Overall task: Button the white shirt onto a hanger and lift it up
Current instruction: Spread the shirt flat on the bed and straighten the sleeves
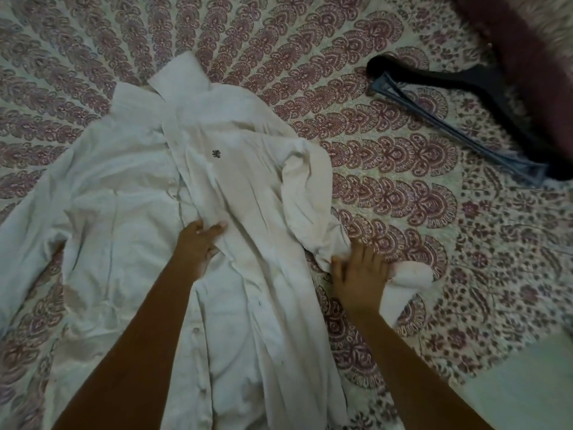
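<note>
Currently the white shirt (198,212) lies spread, front up and unbuttoned, on the patterned bedcover (403,187), collar at the far end. The hanger (459,119) rests well apart at the far right, not yet inside the garment. The left hand (198,243) presses flat on the front placket with fingers extended, gripping nothing; the right hand (359,274) rests spread on the bunched sleeve (313,200) at the shirt's right edge, holding nothing firmly. Risk: buttoning before the hanger is inserted would likely force rework. The creased, overlapping front panels could cause misaligned buttons. The fabric appears thin, wrinkled, with a small dark chest emblem (216,154).
</note>
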`<action>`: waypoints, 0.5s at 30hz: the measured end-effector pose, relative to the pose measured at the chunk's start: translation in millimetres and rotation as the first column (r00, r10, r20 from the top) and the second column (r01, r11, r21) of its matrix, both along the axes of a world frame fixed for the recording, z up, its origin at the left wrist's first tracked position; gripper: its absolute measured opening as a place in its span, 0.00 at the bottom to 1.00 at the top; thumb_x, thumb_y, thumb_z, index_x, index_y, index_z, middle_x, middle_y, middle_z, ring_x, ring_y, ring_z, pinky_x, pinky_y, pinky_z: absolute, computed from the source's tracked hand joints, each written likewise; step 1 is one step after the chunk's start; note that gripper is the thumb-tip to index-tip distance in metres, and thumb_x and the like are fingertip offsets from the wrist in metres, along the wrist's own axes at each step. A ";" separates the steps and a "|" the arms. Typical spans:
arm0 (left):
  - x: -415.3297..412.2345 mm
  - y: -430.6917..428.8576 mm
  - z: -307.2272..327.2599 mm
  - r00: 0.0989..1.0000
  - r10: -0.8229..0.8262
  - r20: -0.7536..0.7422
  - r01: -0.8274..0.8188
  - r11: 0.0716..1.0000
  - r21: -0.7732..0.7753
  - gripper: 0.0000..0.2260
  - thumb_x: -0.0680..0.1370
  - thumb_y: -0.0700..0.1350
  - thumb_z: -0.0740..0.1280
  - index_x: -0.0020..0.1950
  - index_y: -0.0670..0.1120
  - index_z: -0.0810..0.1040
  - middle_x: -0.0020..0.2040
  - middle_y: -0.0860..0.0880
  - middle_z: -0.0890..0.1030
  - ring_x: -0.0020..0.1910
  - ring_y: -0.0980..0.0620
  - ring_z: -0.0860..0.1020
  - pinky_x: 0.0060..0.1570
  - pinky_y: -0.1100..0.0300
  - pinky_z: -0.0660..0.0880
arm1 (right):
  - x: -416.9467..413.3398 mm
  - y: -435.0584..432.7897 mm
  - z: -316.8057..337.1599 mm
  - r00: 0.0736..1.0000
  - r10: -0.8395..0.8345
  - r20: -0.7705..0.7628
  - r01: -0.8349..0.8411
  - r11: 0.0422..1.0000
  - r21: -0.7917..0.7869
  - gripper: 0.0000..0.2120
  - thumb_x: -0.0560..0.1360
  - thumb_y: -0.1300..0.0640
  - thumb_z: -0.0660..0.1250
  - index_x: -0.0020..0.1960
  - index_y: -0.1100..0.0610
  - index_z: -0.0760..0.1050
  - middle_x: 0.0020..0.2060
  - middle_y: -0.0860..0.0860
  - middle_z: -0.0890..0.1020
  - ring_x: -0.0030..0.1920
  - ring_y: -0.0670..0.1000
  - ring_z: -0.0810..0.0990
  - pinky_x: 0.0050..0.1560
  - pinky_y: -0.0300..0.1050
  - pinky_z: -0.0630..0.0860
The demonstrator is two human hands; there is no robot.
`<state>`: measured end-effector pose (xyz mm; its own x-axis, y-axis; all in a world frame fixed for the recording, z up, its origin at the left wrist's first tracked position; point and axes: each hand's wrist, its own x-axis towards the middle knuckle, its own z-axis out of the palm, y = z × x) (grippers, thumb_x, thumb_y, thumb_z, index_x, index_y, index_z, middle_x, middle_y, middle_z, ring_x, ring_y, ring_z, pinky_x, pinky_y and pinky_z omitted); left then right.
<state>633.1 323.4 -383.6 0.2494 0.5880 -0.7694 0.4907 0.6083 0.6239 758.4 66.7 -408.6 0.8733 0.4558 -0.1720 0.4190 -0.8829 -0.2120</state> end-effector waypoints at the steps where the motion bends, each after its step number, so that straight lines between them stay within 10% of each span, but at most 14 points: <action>1: -5.0 0.5 0.9 1.000 -0.002 -0.003 0.002 1.000 0.022 0.09 0.73 0.42 0.70 0.50 0.42 0.76 0.37 0.46 0.78 0.26 0.53 0.75 0.23 0.64 0.71 | -2.1 -1.1 0.6 1.000 0.010 0.027 -0.010 1.000 -0.013 0.21 0.73 0.46 0.55 0.55 0.61 0.71 0.42 0.60 0.79 0.42 0.59 0.76 0.45 0.51 0.72; 4: -14.7 15.6 3.2 0.993 0.103 -0.051 -0.096 0.988 0.118 0.05 0.74 0.42 0.69 0.42 0.42 0.76 0.31 0.46 0.75 0.24 0.48 0.74 0.24 0.60 0.73 | 10.7 -4.6 7.9 0.999 0.042 0.012 -0.042 0.999 -0.012 0.22 0.74 0.44 0.58 0.55 0.61 0.74 0.43 0.59 0.81 0.45 0.60 0.77 0.49 0.53 0.71; 7: -24.0 24.8 4.4 0.971 0.158 -0.177 -0.105 0.955 0.279 0.14 0.74 0.43 0.69 0.56 0.37 0.76 0.47 0.40 0.79 0.41 0.45 0.77 0.40 0.54 0.74 | 25.4 -26.4 17.1 0.998 0.066 0.018 -0.065 0.997 -0.044 0.23 0.72 0.42 0.65 0.55 0.62 0.73 0.45 0.62 0.81 0.50 0.62 0.76 0.55 0.55 0.67; 12: -22.2 -6.8 28.3 0.782 -0.059 -0.620 0.441 0.756 0.483 0.27 0.73 0.43 0.68 0.69 0.41 0.64 0.68 0.35 0.66 0.66 0.36 0.67 0.64 0.45 0.65 | 26.8 -69.3 32.3 0.990 -0.141 -0.023 0.135 0.977 -0.166 0.16 0.74 0.50 0.63 0.57 0.58 0.75 0.51 0.59 0.80 0.57 0.61 0.74 0.64 0.54 0.62; 15: -9.8 -39.5 31.3 0.778 -0.137 -0.613 0.581 0.526 0.621 0.22 0.72 0.41 0.67 0.65 0.44 0.70 0.67 0.39 0.66 0.67 0.38 0.64 0.64 0.48 0.62 | 25.4 -83.6 39.6 0.921 -0.324 -0.218 0.355 0.927 0.120 0.16 0.72 0.53 0.60 0.53 0.61 0.76 0.44 0.60 0.81 0.47 0.59 0.79 0.47 0.47 0.73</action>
